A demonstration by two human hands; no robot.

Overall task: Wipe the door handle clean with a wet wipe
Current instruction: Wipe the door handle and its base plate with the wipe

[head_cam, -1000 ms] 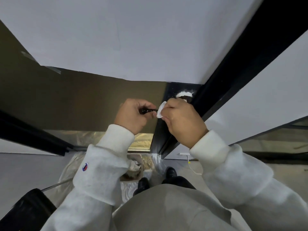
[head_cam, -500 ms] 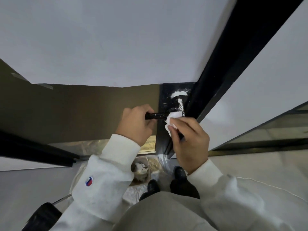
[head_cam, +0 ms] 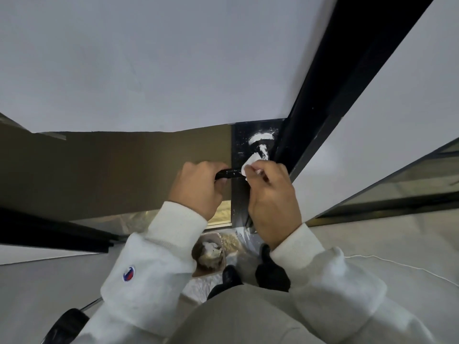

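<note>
Both hands are on it: left hand (head_cam: 196, 188) grips the free end of the door handle (head_cam: 229, 173), which runs sideways. Right hand (head_cam: 272, 199) pinches the wet wipe (head_cam: 248, 166) against its inner end, so it's better placed to wipe toward the left fist.

One head-worn wide-angle view, looking steeply down along the door (head_cam: 149, 70) to the floor (head_cam: 397, 244). Close range: left hand (head_cam: 196, 188) and right hand (head_cam: 272, 202) fill the centre, own torso at the bottom edge.
</note>
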